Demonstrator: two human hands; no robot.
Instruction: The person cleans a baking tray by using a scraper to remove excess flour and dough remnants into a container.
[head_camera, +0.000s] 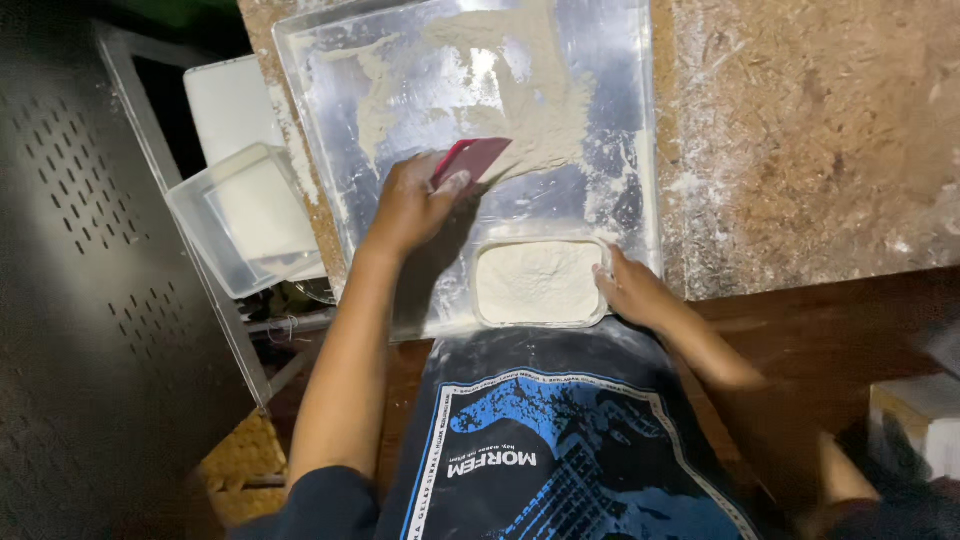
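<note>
A large metal tray (330, 120) lies on a floury wooden table, with a heap of flour (530, 95) spread over its middle. My left hand (415, 205) grips a red plastic scraper (472, 158) whose edge touches the flour heap. My right hand (632, 288) holds the right rim of a small white rectangular container (485, 318) filled with flour, which sits at the tray's near edge, just in front of my dark printed shirt.
The wooden tabletop (820, 130) dusted with flour extends to the right. Clear plastic containers (245, 215) sit to the left of the tray beside a perforated metal panel (90, 250). A white box (925, 420) is at the lower right.
</note>
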